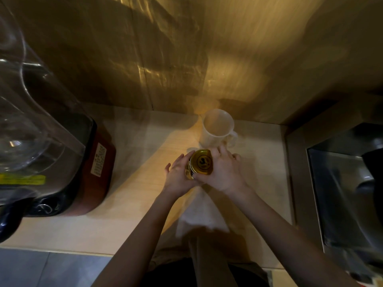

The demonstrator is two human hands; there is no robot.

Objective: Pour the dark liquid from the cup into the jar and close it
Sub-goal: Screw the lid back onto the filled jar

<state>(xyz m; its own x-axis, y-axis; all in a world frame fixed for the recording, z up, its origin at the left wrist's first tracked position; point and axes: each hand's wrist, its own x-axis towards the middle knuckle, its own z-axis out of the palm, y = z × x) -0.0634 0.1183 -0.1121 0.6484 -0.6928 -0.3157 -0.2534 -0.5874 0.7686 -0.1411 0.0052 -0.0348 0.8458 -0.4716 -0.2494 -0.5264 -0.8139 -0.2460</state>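
Observation:
A jar with a gold lid sits between both hands over the light counter. My left hand cups the jar's left side, fingers partly spread. My right hand wraps over the lid from the right. The lid bears a dark mark on top. The jar's body is mostly hidden by the hands, so I cannot see liquid in it. A white cup with a handle stands upright just behind the hands, near the wall; its inside looks pale.
A blender with a clear jug and a dark red base stands at the left. A steel sink lies at the right. A white cloth lies on the counter below the hands. A brown wall rises behind.

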